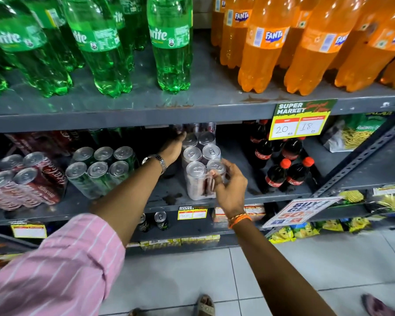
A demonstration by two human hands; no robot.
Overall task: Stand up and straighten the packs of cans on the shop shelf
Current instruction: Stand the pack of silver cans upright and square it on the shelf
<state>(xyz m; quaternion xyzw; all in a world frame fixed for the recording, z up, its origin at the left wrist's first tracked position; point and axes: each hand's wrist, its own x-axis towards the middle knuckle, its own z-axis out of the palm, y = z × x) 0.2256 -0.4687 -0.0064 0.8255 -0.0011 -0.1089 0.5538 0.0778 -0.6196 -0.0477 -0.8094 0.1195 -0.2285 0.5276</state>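
Observation:
A shrink-wrapped pack of slim silver-topped cans (197,172) stands upright in the middle of the grey middle shelf (164,201). My right hand (229,187) grips its front right corner at the top. My left hand (172,148) reaches deep along the pack's left side, fingers flat against its rear cans. Further left a pack of green cans (100,169) stands upright, leaning slightly. At the far left a pack of red cola cans (21,179) leans back and to the left. More packs lie in the dark at the back of the shelf.
Small cola bottles (283,165) with red caps stand just right of the pack. The upper shelf holds green Sprite bottles (169,42) and orange Fanta bottles (267,46). A yellow price tag (299,124) hangs from its edge. Loose cans (161,221) sit on the shelf below. Tiled floor underneath.

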